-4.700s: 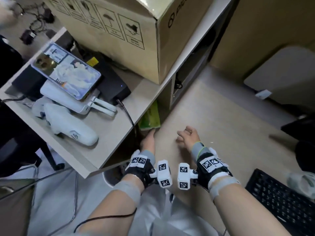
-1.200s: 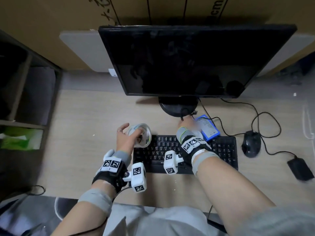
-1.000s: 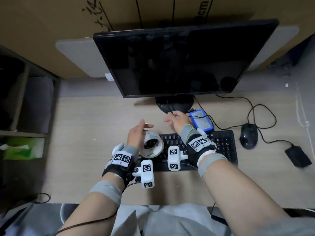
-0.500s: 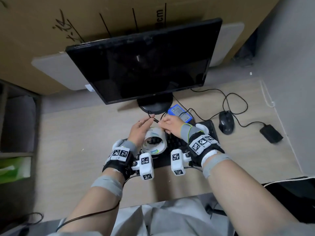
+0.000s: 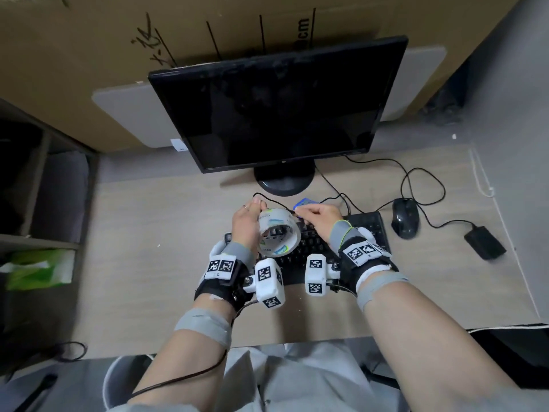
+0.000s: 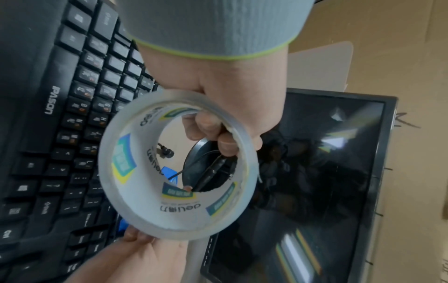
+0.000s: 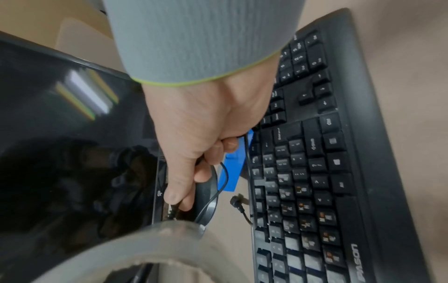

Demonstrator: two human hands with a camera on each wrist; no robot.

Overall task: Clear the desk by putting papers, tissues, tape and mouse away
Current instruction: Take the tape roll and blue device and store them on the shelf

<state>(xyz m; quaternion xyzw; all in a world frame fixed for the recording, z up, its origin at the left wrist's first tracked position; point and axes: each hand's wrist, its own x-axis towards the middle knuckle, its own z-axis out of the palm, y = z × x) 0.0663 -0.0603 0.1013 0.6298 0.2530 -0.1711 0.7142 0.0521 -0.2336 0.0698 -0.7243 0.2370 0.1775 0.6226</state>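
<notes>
Above the keyboard, my left hand grips the tape, a clear roll with a white printed core; my right hand pinches a black cable beside it.

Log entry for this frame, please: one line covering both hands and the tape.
left hand: grips tape roll above keyboard | right hand: pinches black cable end at roll's rim | mouse: untouched on desk

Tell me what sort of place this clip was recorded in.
Most likely an office or storage-room workstation: a black flat-screen monitor stands on a pale wood-grain desk with a black wired keyboard and black wired mouse, and large brown cardboard boxes are stacked behind.
</notes>
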